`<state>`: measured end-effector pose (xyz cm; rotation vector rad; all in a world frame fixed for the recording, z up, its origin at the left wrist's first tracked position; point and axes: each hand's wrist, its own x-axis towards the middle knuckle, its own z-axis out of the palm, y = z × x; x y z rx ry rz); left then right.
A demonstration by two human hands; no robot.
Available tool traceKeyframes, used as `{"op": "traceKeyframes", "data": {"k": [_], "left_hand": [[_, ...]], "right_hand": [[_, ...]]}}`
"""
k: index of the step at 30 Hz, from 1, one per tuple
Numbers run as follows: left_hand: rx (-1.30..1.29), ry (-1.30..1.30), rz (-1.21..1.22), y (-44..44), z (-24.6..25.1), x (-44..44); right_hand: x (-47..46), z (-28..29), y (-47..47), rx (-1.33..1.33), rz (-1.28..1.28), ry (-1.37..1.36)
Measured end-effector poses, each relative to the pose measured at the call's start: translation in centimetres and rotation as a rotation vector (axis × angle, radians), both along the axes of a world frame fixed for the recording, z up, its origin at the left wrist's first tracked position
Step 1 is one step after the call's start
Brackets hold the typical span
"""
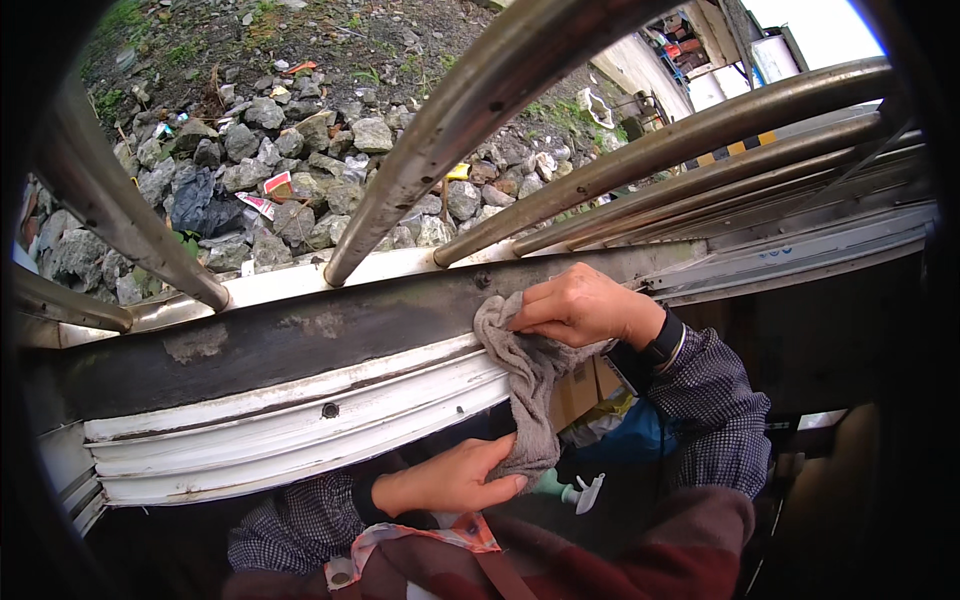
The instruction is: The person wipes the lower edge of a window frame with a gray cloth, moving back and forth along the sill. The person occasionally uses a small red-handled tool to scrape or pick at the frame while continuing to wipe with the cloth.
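Note:
A grey-brown cloth (pixel 525 367) hangs over the white window track (pixel 300 431), draped from the dark sill down past the frame's inner edge. My right hand (pixel 581 307) pinches its upper part above the sill. Lower down, my left hand (pixel 457 472) grips the cloth's bottom end between thumb and fingers, close to my body. The track's grooves carry dark dirt lines, and a dark round hole shows in one rail. Between the track and the metal bars lies the blackened sill (pixel 262 345), with pale worn patches.
Curved metal security bars (pixel 409 191) rise from a white ledge beyond the sill. Outside lie grey rocks (pixel 300 172) with litter. Below me are a spray bottle (pixel 581 493), a cardboard box (pixel 576 394) and a blue plastic bag (pixel 634 433). A sliding window frame (pixel 787 251) stands at right.

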<state>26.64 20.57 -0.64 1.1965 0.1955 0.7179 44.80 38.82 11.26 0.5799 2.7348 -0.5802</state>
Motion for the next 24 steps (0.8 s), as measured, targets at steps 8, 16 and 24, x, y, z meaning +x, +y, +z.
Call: {"op": "traceKeyframes", "data": {"k": [8, 16, 24], "left_hand": [[0.03, -0.005, 0.118, -1.7, 0.0, -3.6], [0.04, 0.035, 0.216, -4.1, 0.0, -7.5], [0.069, 0.102, 0.25, -7.2, -0.2, -12.3]], "right_hand": [[-9.6, -1.6, -2.6, -0.001, 0.18, 0.112], [-17.2, -2.5, -5.0, 0.005, 0.269, 0.164], [-25.0, -3.1, -7.5, 0.04, 0.386, 0.195]]}}
